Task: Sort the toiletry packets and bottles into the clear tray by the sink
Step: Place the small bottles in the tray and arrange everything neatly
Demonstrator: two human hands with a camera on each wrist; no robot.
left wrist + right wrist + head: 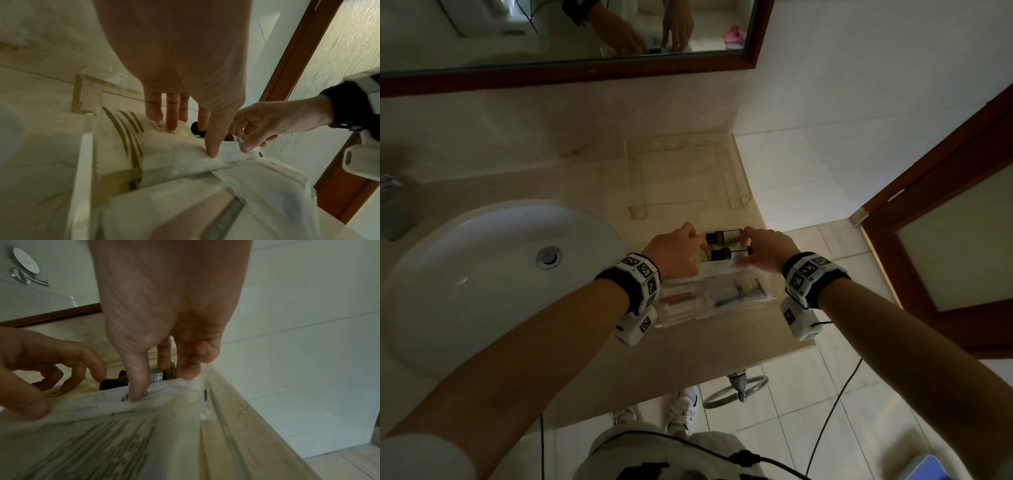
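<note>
The clear tray (pixel 688 320) stands on the counter right of the sink and holds flat packets (pixel 736 293) in its near part. Two small dark bottles with black caps lie side by side at its far end: the far bottle (pixel 724 235) and the near bottle (pixel 729 254). My left hand (pixel 678 246) reaches in from the left; its straight fingers (pixel 170 123) press a striped packet (pixel 123 138) and its thumb presses a white packet (pixel 185 162). My right hand (pixel 767 246) comes from the right, thumb (pixel 135 392) and curled fingers around the near bottle's base end.
A white basin (pixel 482 274) lies left of the tray. An empty clear stand (pixel 681 171) sits behind it against the wall, under a wood-framed mirror (pixel 585 68). The counter ends just right of the tray, with tiled floor and a wooden door (pixel 945 240) beyond.
</note>
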